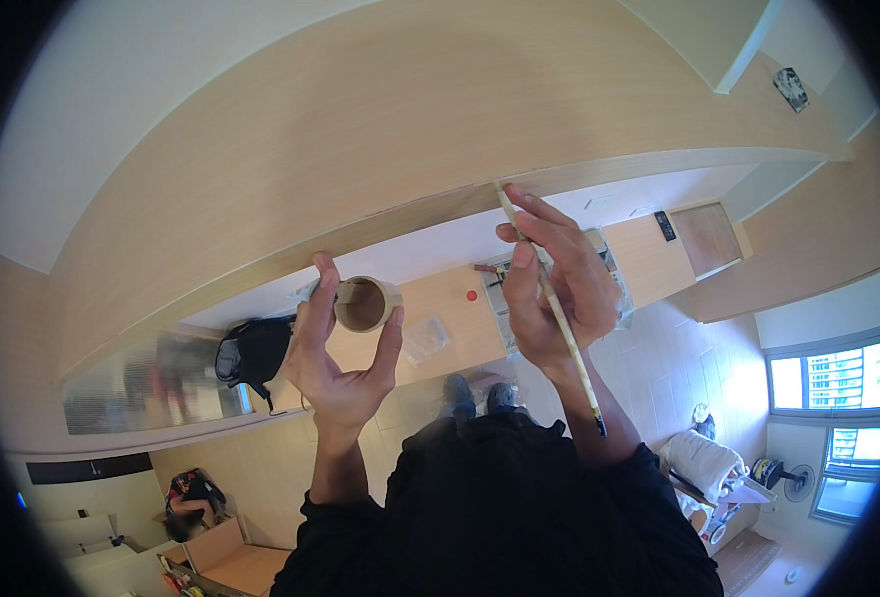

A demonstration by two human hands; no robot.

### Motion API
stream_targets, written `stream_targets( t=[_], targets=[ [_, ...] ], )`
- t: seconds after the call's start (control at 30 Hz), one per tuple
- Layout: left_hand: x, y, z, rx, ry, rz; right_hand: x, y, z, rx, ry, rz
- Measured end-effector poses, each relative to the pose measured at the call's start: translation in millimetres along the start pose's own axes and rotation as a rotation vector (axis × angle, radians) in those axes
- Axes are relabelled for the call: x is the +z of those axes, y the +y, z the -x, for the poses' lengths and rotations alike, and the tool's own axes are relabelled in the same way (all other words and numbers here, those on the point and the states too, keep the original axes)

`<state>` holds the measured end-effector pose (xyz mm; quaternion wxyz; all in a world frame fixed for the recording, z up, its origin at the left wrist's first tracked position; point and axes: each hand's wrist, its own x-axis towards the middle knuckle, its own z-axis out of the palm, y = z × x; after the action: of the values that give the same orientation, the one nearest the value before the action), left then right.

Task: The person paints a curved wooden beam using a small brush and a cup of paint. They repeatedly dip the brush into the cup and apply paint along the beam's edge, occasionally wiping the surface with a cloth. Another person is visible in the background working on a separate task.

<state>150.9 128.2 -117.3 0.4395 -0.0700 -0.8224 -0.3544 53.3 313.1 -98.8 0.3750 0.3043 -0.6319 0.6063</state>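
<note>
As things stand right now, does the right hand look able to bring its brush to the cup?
Probably yes: the right hand holds the brush, the left hand holds the cup with its open top showing, and nothing seems to block the space between the hands.

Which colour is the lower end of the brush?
The brush has a black lower end; best in head view.

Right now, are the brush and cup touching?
Apart. The head view shows a wide gap between the brush in the right hand and the cup in the left hand.
</note>
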Motion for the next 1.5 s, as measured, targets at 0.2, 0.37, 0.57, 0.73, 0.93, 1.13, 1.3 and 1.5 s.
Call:
stream_targets(
  t=[0.2, 0.37, 0.57, 0.73, 0.93, 1.13, 1.3, 1.5],
  targets=[
    [1.4, 0.0, 0.6, -0.010, 0.003, 0.027, -1.6, 3.0, -1.7, -0.008, 0.026, -0.010],
    [1.1, -1.0, 2.3, -0.012, 0.005, 0.023, -4.4, 3.7, -1.8, -0.008, 0.035, -0.004],
    [-3.3, -1.9, 4.0, -0.027, -0.061, 0.048, -6.0, 5.0, -2.3, 0.002, 0.048, -0.015],
    [-2.2, -2.1, 2.3, -0.001, -0.012, 0.007, -10.0, 4.1, -2.0, 0.014, 0.024, 0.008],
    [0.1, -1.5, 0.3, 0.005, -0.013, 0.003, -17.4, 2.8, -2.2, 0.051, -0.013, 0.029],
    [-0.8, -0.6, 1.3, -0.002, -0.017, -0.001, -16.5, 7.3, -3.2, 0.032, 0.070, 0.002],
    [-1.4, -1.5, 1.4, -0.018, -0.020, 0.012, -18.8, 5.5, -1.3, 0.085, 0.088, 0.002],
    [-1.7, -1.7, 1.2, -0.014, -0.022, 0.017, -20.2, 4.9, -1.6, 0.086, 0.082, 0.024]
  ],
)
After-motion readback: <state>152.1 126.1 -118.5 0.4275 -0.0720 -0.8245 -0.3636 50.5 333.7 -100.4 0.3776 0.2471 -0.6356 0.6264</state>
